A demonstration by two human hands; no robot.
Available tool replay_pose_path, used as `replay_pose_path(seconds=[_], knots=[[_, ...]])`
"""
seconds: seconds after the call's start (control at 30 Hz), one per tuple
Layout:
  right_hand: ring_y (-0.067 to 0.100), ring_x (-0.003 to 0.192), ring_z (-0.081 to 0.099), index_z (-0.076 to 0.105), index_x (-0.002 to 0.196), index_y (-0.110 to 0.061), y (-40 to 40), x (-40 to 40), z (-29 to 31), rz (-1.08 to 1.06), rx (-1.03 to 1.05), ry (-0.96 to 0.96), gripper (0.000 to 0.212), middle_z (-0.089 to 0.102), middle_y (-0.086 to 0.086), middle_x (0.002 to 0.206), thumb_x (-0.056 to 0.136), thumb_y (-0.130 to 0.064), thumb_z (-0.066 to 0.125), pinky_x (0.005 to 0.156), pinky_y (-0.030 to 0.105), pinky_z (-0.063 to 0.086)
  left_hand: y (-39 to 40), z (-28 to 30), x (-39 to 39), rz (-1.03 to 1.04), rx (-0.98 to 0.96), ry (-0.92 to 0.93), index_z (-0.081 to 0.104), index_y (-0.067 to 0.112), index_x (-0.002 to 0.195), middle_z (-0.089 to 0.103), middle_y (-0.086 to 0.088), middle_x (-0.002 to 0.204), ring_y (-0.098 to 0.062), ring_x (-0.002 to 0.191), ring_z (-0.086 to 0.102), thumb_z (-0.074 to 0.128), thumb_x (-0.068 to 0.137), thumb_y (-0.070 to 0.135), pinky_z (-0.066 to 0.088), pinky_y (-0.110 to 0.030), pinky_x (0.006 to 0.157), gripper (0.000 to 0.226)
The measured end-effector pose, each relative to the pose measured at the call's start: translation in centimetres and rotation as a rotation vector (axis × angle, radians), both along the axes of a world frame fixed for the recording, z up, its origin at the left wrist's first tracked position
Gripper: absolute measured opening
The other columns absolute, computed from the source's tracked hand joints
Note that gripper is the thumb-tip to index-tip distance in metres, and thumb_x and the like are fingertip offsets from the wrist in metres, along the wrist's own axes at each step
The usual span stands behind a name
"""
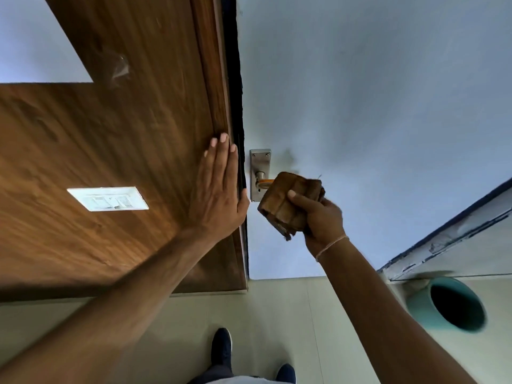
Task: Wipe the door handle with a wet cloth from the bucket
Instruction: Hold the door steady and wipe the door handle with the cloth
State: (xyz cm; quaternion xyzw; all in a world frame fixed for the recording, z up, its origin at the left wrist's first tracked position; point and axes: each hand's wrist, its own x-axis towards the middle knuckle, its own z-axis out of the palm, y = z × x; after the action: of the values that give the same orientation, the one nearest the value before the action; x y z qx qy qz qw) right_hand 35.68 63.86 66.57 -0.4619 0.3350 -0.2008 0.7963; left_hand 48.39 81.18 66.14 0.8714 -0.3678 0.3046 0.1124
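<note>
Door handle (264, 182) on steel backplate (260, 173), lever partly covered by folded brown cloth (288, 203). Right hand (322, 217) grip clenched on cloth; left hand (219, 189) flat, released, braces wood panel (110, 134). Advice: wrap lever fully, stroke along its length.

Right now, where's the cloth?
In the head view, just right of centre: the folded brown cloth is gripped in the right hand, held over the lever of the door handle, with the bucket on the floor lower right.
</note>
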Motion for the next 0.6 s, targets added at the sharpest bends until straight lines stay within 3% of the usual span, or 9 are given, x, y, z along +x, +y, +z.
replay_pose_path(seconds=[0.1,0.17,0.23,0.3,0.4,0.47,0.6], knots=[[0.018,0.086,0.078,0.075,0.096,-0.024,-0.5,1.3,0.8,-0.179,-0.671,0.131,0.020,0.080,-0.003,0.089,0.080,-0.017,0.086,0.080,0.041,0.066,0.0,-1.2,1.3,-0.001,0.042,-0.069,0.011,-0.002,0.168,0.008,-0.025,0.176,-0.039,0.165,0.010,0.057,0.103,0.042,0.011,-0.049,0.136,0.091],[0.027,0.080,0.075,0.068,0.099,-0.018,-0.8,2.5,1.4,-0.233,-1.073,0.218,0.016,0.079,0.002,0.085,0.087,-0.015,0.077,0.065,0.034,0.055,0.2,-1.6,2.2,-0.023,0.042,-0.104,0.007,0.000,0.168,0.004,-0.023,0.176,-0.040,0.164,0.012,0.056,0.105,0.040,0.017,-0.051,0.135,0.089],[0.037,0.079,0.071,0.065,0.106,-0.015,-0.8,4.1,1.4,-0.197,-1.367,0.298,0.023,0.077,0.008,0.086,0.086,-0.007,0.072,0.061,0.030,0.040,0.5,-1.8,2.9,-0.061,0.041,-0.131,0.006,0.002,0.169,-0.002,-0.020,0.176,-0.040,0.164,0.013,0.056,0.105,0.037,0.019,-0.052,0.134,0.088],[0.037,0.083,0.070,0.067,0.112,-0.017,-0.4,5.6,0.3,-0.091,-1.553,0.290,0.035,0.077,0.007,0.090,0.081,-0.002,0.069,0.063,0.032,0.043,0.7,-1.8,3.4,-0.086,0.037,-0.146,0.009,0.002,0.169,-0.002,-0.019,0.175,-0.039,0.164,0.012,0.058,0.103,0.034,0.019,-0.052,0.134,0.087],[0.036,0.106,0.072,0.070,0.120,-0.009,0.3,6.7,-2.9,0.117,-1.781,0.227,0.035,0.078,0.012,0.112,0.087,-0.003,0.064,0.090,0.040,0.055,1.0,-2.4,3.5,-0.105,-0.002,-0.147,0.011,0.000,0.168,0.002,-0.020,0.175,-0.039,0.164,0.013,0.060,0.101,0.029,0.017,-0.051,0.135,0.088],[0.036,0.131,0.064,0.068,0.130,-0.008,0.4,7.0,-5.0,0.201,-1.909,0.242,0.040,0.070,0.015,0.136,0.090,-0.005,0.065,0.110,0.045,0.049,1.1,-3.1,3.7,-0.094,-0.012,-0.141,0.011,-0.001,0.167,0.005,-0.021,0.174,-0.039,0.163,0.014,0.061,0.100,0.030,0.017,-0.050,0.135,0.089],[0.033,0.147,0.049,0.051,0.154,-0.014,-1.4,6.0,-6.5,0.249,-2.035,0.248,0.062,0.055,0.011,0.156,0.093,-0.002,0.053,0.121,0.048,0.041,1.7,-5.0,4.3,-0.058,0.022,-0.166,0.009,-0.002,0.167,-0.002,-0.021,0.176,-0.037,0.164,0.004,0.060,0.101,0.034,0.016,-0.051,0.135,0.091]])
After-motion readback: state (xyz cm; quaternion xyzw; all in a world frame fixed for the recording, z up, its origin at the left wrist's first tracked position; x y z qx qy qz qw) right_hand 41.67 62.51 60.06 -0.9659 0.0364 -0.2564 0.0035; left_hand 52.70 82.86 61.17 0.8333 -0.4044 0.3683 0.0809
